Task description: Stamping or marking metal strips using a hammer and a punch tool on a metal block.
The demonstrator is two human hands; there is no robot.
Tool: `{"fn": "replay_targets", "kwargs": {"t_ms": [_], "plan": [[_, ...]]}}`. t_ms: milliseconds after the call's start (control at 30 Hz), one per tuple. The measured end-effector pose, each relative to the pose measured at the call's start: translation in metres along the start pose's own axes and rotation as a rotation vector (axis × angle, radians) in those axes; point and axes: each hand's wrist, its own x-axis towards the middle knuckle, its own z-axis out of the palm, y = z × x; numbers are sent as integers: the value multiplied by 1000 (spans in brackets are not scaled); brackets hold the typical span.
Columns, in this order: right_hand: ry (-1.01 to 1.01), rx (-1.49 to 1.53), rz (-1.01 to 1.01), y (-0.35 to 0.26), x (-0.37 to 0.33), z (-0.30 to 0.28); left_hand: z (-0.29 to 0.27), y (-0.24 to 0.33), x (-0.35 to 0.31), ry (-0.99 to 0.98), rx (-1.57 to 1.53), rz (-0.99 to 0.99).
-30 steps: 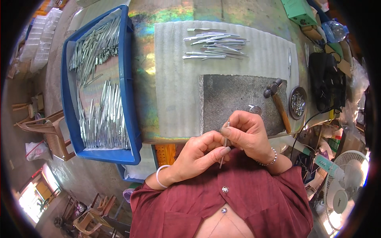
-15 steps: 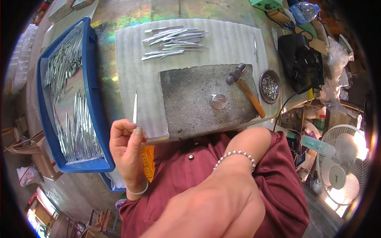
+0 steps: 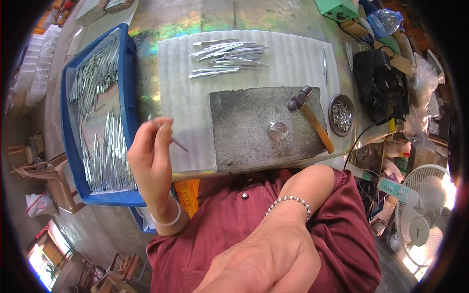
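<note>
My left hand (image 3: 152, 158) is closed in a pinch on a thin, pointed metal strip (image 3: 180, 145), beside the blue tray's right wall. The strip's dark tip sticks out to the lower right, over the mat. Close to the camera, my right hand (image 3: 268, 249) is raised in front of my chest; its fingers are out of view below. Ahead, a grey stone slab (image 3: 239, 122) carries a hammer (image 3: 316, 126) with a wooden handle and a small clear round disc (image 3: 278, 131). Several similar silver strips (image 3: 227, 59) lie piled on the white foam mat (image 3: 181, 73).
The blue tray (image 3: 129, 83) at left holds many metal strips in two groups. Right of the slab stands a round dish (image 3: 341, 133) of small shiny metal pieces. Beyond it are a black device (image 3: 378, 83) with a cable and a white fan (image 3: 422, 215).
My left hand has risen and turned, so the strip now points down to the right rather than upward. The view has shifted slightly. My right hand stays close to the camera.
</note>
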Motion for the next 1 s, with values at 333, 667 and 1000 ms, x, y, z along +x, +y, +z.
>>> {"fn": "replay_targets", "kwargs": {"t_ms": [333,667,1000], "plan": [[41,-829,-327,52,-47,-45,24,-42,63,-50,548,4],[1464,-1446,-364,68,-134,-31,23,-65,50,-90,651,-22],[1875,-2119,194,63,-177,-50,18,-56,55,122,524,238]]}}
